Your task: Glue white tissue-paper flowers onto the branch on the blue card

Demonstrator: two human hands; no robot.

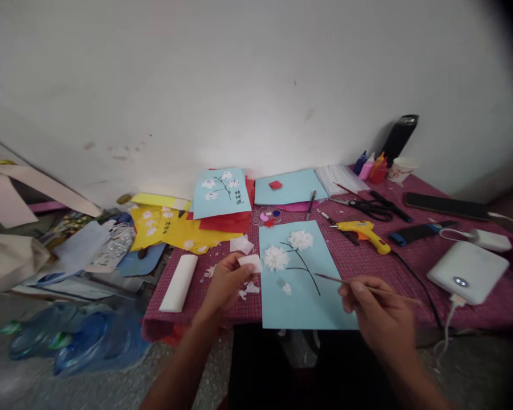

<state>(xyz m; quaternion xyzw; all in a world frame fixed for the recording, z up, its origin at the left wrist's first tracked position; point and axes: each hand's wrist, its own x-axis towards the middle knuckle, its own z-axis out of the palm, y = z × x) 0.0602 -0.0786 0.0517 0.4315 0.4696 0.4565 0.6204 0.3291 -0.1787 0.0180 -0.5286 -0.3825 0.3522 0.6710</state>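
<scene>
My left hand [228, 279] pinches a small white piece of tissue paper [251, 262] at the left edge of a light blue sheet [299, 313]. A thin paintbrush [333, 279] lies in my right hand [380, 307], its dark tip pointing left over the sheet. Drawn black stems [305, 265] run across the sheet, with two white ruffled paper flowers [276, 258] at their upper ends. Below the left flower sits a small white scrap [286, 288]. Torn white bits [249, 290] are scattered on the cloth near my left hand.
A white tissue roll [179, 283] lies at left. Behind are finished flower cards [220, 193] and blue sheets [290, 185]. To the right are a yellow glue gun [363, 232], scissors [367, 209], paint bottles [367, 167], a paper cup [402, 169] and a white power bank [468, 270] with cables.
</scene>
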